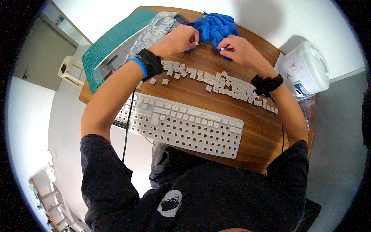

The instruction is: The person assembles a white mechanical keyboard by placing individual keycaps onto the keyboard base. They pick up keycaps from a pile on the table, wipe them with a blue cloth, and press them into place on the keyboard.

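Note:
My left hand (pixel 184 40) is closed in a pinch on a small white keycap (pixel 196 43), just in front of a blue cloth (pixel 216 27). My right hand (pixel 237 50) pinches another small white piece, apparently a keycap (pixel 222 49), by the cloth's right end. Below both hands, many loose white keycaps (pixel 216 83) lie in a long slanting band across the wooden table. Nearer to me rests a white keyboard (pixel 181 133); keys remain along its far rows, while bare square holes cover much of the rest.
A green cutting mat (pixel 91 63) at the far left carries a translucent keyboard-shaped sheet (pixel 154 33) and grey panels. On the right stands a white rice cooker (pixel 303 67). A cream stool (pixel 71 69) is on the floor to the left. Black cords hang from both wristbands.

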A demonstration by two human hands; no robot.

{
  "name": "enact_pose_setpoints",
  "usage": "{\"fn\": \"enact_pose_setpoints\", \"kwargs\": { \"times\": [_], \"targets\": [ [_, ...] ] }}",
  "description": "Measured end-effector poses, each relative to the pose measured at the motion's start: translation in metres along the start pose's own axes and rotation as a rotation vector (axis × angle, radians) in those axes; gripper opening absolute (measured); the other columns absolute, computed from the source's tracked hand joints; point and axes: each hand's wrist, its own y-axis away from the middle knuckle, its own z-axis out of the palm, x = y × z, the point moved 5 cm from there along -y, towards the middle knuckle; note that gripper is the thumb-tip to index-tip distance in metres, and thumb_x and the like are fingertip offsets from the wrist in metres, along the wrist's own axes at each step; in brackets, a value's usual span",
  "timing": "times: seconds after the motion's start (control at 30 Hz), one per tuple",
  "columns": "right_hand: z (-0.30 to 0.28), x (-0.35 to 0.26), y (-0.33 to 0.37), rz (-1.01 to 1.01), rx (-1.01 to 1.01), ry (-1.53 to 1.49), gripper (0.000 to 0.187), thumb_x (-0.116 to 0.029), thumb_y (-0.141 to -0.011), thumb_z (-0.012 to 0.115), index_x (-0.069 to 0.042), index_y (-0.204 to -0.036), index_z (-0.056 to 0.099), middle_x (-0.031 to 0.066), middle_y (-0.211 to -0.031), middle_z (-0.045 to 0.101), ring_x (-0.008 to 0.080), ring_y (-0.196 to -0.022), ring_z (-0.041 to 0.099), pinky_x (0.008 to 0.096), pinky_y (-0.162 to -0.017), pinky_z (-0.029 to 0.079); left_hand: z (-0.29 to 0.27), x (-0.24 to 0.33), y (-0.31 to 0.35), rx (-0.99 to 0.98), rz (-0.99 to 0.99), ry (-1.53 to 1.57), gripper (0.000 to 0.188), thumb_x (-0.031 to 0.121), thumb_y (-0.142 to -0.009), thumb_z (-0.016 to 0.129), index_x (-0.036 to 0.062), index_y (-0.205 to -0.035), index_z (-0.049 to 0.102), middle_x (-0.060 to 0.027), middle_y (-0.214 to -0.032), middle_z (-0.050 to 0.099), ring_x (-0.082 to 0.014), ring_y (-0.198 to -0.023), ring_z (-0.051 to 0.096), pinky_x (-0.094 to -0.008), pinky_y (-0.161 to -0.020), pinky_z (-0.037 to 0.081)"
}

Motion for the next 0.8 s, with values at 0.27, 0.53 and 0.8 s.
{"fn": "enact_pose_setpoints", "kwargs": {
  "times": [0.27,0.53,0.8],
  "targets": [
    [0.037,-0.016,-0.051,-0.138,-0.021,0.136,0.016,-0.011,-0.096,0.082,-0.004,-0.109,0.078,0.0144,-0.103,0.075,0.0309,-0.096,0.075,0.0401,-0.085,0.061,0.003,-0.012,0.016,0.074,0.136,-0.057,0.006,0.004,-0.084,0.073,0.0062,-0.089,0.073,-0.0185,-0.088,0.075,-0.0427,-0.091,0.075,-0.0488,-0.084,0.061],
    [0.051,0.011,-0.092,-0.023,-0.034,0.076,0.021,-0.014,-0.094,0.085,-0.004,-0.11,0.077,0.015,-0.101,0.075,0.0321,-0.091,0.076,0.0415,-0.082,0.062,0.01,-0.016,0.015,-0.205,0.054,-0.089,0.026,0.001,-0.078,0.08,0.0119,-0.101,0.073,-0.0143,-0.103,0.079,-0.0405,-0.102,0.076,-0.0464,-0.088,0.062],
    [0.064,0.004,-0.102,-0.175,-0.211,0.247,0.018,-0.014,-0.095,0.084,-0.004,-0.11,0.08,0.0152,-0.106,0.073,0.0352,-0.095,0.072,0.045,-0.084,0.059,0.014,-0.051,0.027,-0.083,0.189,-0.021,0.033,0.0,-0.072,0.084,0.0111,-0.1,0.07,-0.0124,-0.099,0.076,-0.0402,-0.093,0.073,-0.0448,-0.077,0.057]
  ]
}}
